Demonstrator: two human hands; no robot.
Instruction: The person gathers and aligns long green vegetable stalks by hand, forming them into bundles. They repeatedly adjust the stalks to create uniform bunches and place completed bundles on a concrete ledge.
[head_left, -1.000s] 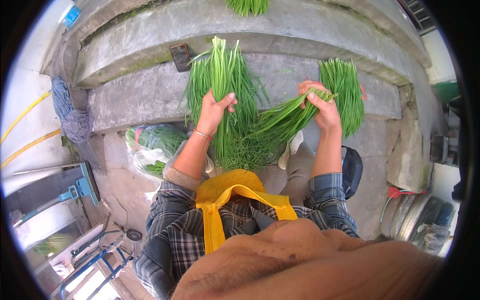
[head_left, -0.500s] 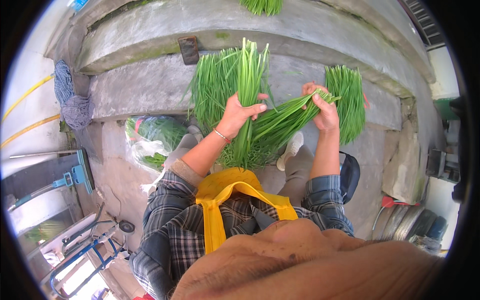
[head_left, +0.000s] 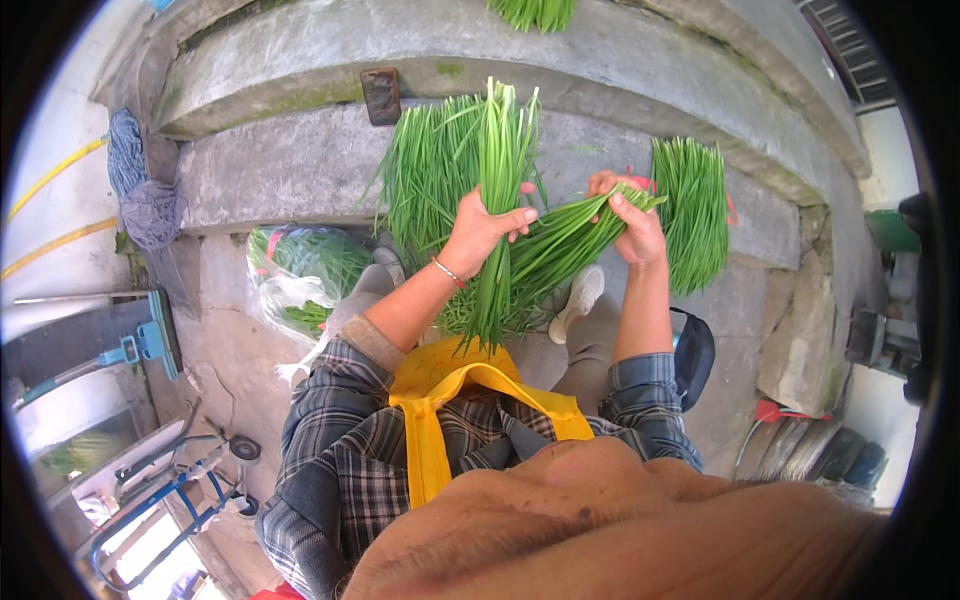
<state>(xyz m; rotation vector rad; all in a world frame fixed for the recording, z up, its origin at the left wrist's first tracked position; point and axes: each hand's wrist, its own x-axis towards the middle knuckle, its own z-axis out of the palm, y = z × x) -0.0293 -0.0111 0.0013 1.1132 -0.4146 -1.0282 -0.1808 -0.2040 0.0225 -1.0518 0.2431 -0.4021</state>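
My left hand (head_left: 476,236) is wrapped round an upright bunch of garlic chives (head_left: 503,140), its pale cut ends pointing away from me and its leaf tips hanging toward my yellow apron. A second bunch of garlic chives (head_left: 570,238) slants from beside the first up to my right hand (head_left: 638,230), which grips it near the pale ends between thumb and fingers. Behind my left hand a broad pile of garlic chives (head_left: 425,165) lies on the concrete step. Another stack of chives (head_left: 692,215), with a red tie at its side, lies just right of my right hand.
Left of my feet is a clear plastic bag (head_left: 300,265) of greens. A dark brown block (head_left: 380,97) leans on the step (head_left: 290,165) behind the pile. Further left stand a blue squeegee (head_left: 150,340) and a blue-framed cart (head_left: 180,500). A dark bag (head_left: 694,360) sits by my right forearm.
My right hand has shifted slightly left and toward me, its fingers a little more open around the chive ends. The left hand keeps its hold, almost unmoved.
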